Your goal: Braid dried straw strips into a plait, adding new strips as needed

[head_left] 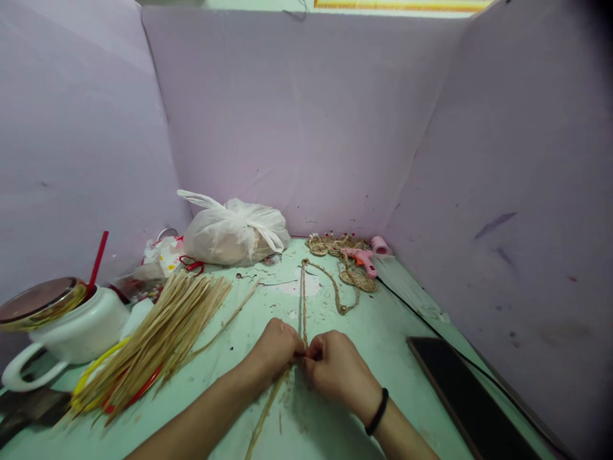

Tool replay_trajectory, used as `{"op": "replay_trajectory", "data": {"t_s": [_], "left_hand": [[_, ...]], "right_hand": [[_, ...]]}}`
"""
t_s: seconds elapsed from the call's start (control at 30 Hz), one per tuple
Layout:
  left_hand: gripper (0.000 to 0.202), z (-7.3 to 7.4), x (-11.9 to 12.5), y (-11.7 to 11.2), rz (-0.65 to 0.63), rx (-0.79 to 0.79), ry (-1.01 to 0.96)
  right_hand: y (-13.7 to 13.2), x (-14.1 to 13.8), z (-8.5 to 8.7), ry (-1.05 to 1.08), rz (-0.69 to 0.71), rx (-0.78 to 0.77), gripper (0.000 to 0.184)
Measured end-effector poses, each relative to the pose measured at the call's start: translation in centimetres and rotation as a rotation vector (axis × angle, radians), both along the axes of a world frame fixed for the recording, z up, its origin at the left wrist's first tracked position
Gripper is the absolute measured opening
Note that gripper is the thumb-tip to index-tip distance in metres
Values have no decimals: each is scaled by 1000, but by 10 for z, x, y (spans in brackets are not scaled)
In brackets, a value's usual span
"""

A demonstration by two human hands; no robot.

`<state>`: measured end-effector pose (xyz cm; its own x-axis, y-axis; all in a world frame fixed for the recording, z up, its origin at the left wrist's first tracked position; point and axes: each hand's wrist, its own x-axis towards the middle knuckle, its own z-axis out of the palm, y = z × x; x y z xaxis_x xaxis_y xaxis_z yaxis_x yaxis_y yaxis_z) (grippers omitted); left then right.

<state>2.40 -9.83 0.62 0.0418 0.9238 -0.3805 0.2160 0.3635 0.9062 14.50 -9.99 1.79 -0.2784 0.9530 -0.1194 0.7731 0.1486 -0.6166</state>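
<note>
A braided straw cord (pixel 303 300) runs up the green table (pixel 397 319) from my hands, bends near the back and curls to the right. My left hand (pixel 275 350) and my right hand (pixel 335 369) meet at its near end, both pinched shut on the cord. Loose straw strands (pixel 265 409) trail from the pinch toward me. My right wrist wears a black band (pixel 378 412).
A bundle of straw stalks (pixel 158 338) lies at left beside a white lidded pot (pixel 62 322). A white plastic bag (pixel 232 231) sits at the back. Coiled straw pieces (pixel 357 278) and a pink glue gun (pixel 361 259) lie back right. A dark slab (pixel 472 399) lies at right. Lilac partitions surround the table.
</note>
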Motion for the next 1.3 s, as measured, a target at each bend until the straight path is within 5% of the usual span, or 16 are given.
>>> {"op": "replay_trajectory", "data": {"t_s": [0.17,0.27,0.47,0.63,1.1,1.3], "left_hand": [[7,4,-6,0,-22,-27,-115],[2,3,-10,2,-40,-20,-119],[7,5,-13,2,-75,-70,-154],[10,4,-14,1,-97,-58,-200],[15,4,-21,4,-182,-38,-177],[16,-6,-23,7,-217,83,-42]], "right_hand": [[-1,0,-1,151,83,-95,16],[5,11,9,268,134,-298,11],[17,22,23,628,-210,-478,9],[15,6,5,793,-154,-697,8],[26,7,-22,952,-115,-755,10],[24,5,-20,878,-144,-709,9]]}}
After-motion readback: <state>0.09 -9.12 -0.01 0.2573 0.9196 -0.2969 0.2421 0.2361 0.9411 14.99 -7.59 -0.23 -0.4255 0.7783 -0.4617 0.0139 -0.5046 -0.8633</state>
